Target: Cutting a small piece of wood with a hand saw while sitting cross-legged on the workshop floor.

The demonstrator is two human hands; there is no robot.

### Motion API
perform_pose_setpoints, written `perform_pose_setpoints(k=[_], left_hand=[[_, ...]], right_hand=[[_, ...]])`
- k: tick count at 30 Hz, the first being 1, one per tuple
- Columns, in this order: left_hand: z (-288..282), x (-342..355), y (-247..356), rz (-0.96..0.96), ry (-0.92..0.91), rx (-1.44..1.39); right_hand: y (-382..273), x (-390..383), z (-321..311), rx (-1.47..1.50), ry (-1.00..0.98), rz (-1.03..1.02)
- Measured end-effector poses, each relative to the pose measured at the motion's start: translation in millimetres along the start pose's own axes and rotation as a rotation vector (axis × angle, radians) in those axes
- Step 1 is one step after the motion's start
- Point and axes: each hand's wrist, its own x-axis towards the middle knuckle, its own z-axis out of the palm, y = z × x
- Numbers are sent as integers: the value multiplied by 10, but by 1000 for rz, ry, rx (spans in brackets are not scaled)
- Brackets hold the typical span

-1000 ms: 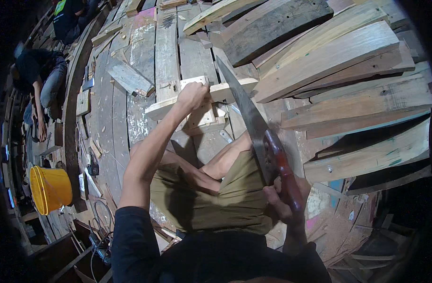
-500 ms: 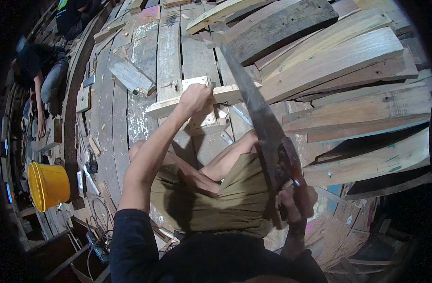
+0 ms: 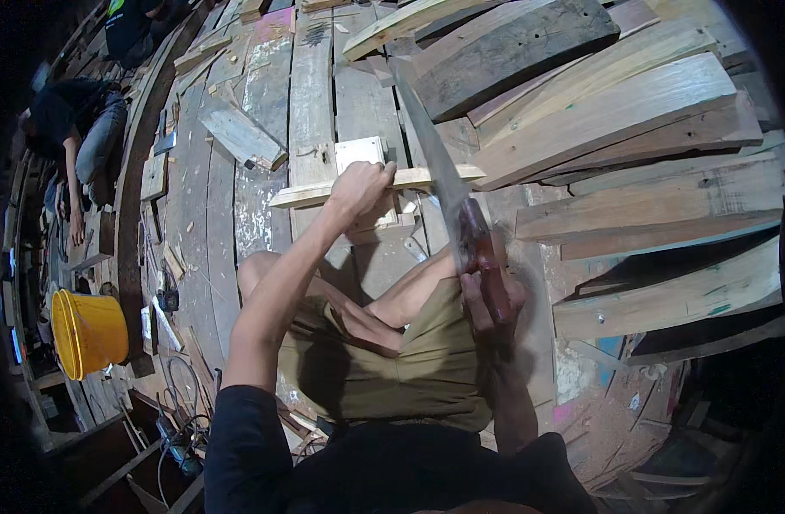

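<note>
My left hand (image 3: 362, 187) grips a narrow pale board (image 3: 302, 195) that lies crosswise over a small block assembly (image 3: 356, 150) on the floor planks. In my right hand (image 3: 491, 304) is a handsaw with a reddish wooden handle (image 3: 495, 278). Its long steel blade (image 3: 431, 154) points forward and is blurred, crossing the view of the board's right part; I cannot tell whether the teeth touch it. My bare legs and olive shorts are beneath, behind the board.
Curved planks (image 3: 598, 137) are piled on the right. A loose grey board (image 3: 242, 133) lies ahead-left. At the left are a yellow bucket (image 3: 88, 334), a cabled power tool (image 3: 178, 445) and two co-workers (image 3: 71, 120) (image 3: 131, 30) in dark shirts. Scraps litter the floor (image 3: 212, 223).
The saw and my right hand have moved forward and slightly left since half a second ago. My left hand stays on the board, which sits a little further right in view.
</note>
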Motion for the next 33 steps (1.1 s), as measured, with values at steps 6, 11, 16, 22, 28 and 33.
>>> perform_pose_setpoints(k=[6, 11, 16, 22, 28, 33], left_hand=[[-7, 15, -62, 55, 36, 88], [-38, 61, -18, 34, 17, 122], [-21, 51, -79, 13, 23, 57], [-53, 77, -68, -25, -10, -20], [-85, 40, -39, -23, -1, -78], [-52, 47, -77, -38, -27, -55]], right_hand=[[206, 217, 140, 270, 36, -5], [296, 362, 210, -34, -25, -100], [-3, 492, 359, 187, 19, -44], [-10, 589, 222, 191, -36, 57], [90, 697, 83, 213, -132, -174], [-53, 817, 206, 28, -102, -71]])
